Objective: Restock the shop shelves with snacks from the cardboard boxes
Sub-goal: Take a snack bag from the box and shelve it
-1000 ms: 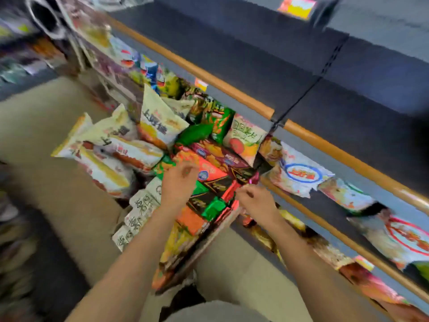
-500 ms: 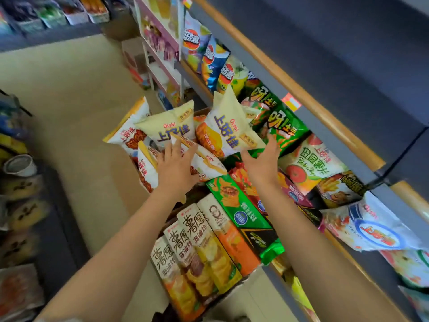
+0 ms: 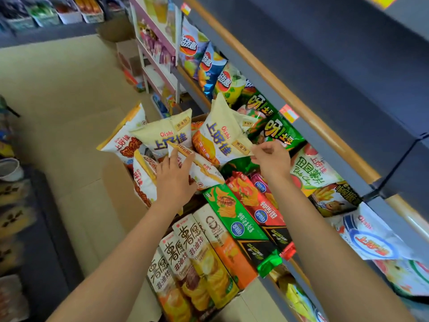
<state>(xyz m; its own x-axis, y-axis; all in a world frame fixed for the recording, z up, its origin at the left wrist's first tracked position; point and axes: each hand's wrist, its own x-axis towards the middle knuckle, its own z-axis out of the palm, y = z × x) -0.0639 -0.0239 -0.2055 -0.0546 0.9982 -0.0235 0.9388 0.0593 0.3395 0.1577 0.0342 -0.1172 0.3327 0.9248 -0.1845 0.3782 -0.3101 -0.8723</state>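
I am at the picking stage: both my hands are in the heaped box point(image 3: 120, 182) on the floor beside the shelf point(image 3: 308, 117), choosing bags to lift out. My right hand point(image 3: 270, 159) pinches the lower corner of a cream bag point(image 3: 222, 135) between thumb and fingers; the bag stands tilted on top of the pile, just below the green packs point(image 3: 276, 126) on the shelf. My left hand point(image 3: 174, 180) lies with fingers spread and nearly straight on a white bag point(image 3: 204, 170) lying flat, pressing it rather than gripping it. The next move, as I judge it, calls for drawing the cream bag clear by its corner without dragging its neighbours, then getting a fuller hold before carrying it to the shelf, since a corner pinch on slick film may slip. The bags are puffy, glossy pillows with crimped seams, light and yielding, so they will slide over one another and crush if squeezed. Nearer me the cartons point(image 3: 185, 263) are stiff, long, flat-sided card, packed side by side on end, with green and red ones point(image 3: 234, 212) lying across them; they should hold steady while I work. The shelf edge is a smooth wooden rail point(image 3: 278, 89) over dark grey panels.
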